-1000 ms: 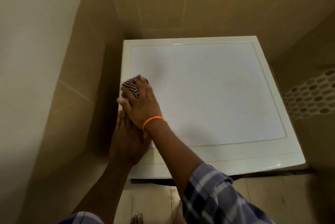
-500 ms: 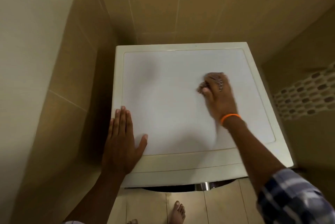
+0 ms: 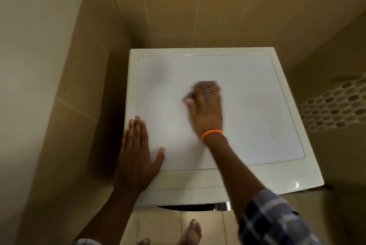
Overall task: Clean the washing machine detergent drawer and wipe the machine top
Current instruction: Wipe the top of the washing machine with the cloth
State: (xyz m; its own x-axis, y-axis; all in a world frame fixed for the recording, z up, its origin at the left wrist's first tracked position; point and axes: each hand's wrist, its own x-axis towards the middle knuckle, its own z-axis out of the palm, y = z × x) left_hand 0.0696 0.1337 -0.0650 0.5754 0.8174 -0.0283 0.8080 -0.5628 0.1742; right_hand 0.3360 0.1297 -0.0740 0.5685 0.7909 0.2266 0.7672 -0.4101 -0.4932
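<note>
Head view, the only feed I have. I look down on the washing machine top (image 3: 247,125), a white, nearly square panel with a cream rim. Its back edge sits against the tan tiled wall (image 3: 198,6), its front edge faces the person; the left side stands close beside a second tiled wall. With the wide lens I cannot tell a long axis.

Right hand (image 3: 207,112): palm down near the middle of the top, a little toward the back. Fingers point away from the person toward the rear wall. The grip is bunched over a dark checked cloth (image 3: 206,88), which shows between and beyond the fingers and touches the panel. Hand and cloth are motion-blurred, so the cloth's outline and lie are unclear. An orange wristband (image 3: 212,133) rings the wrist; a plaid sleeve (image 3: 271,221) covers the forearm lower right.

Left hand (image 3: 136,157): flat on the front-left corner of the top, fingers straight, together, pointing at the rear wall, thumb spread to the right. It holds nothing.

Below the front edge, a dark curved gap with a chrome piece (image 3: 222,206). Bare feet (image 3: 193,231) on the pale tiled floor. A pebble-mosaic strip (image 3: 336,106) lies at the right.
</note>
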